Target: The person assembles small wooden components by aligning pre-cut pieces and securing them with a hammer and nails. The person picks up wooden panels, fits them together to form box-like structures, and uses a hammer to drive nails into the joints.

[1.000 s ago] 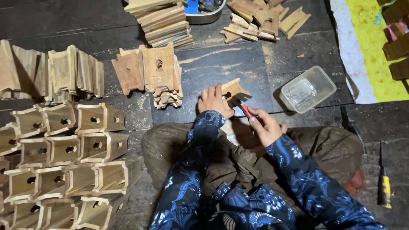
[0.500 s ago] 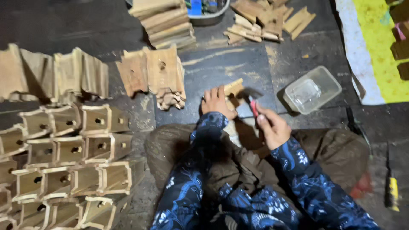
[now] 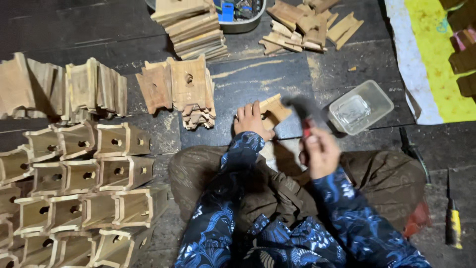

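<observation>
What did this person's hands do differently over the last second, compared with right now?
The right hand has lifted the red-handled hammer up off the small pale wooden workpiece; the hammer head is now raised and blurred with motion. A second ago it sat low against the piece. The left hand stayed pressed on the workpiece. The clear plastic tub and the rows of wooden box frames have not moved.

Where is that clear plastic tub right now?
In the head view, the clear plastic tub sits on the dark floor, right of centre, just beyond the right hand and hammer, left of the yellow-and-white mat.
</observation>
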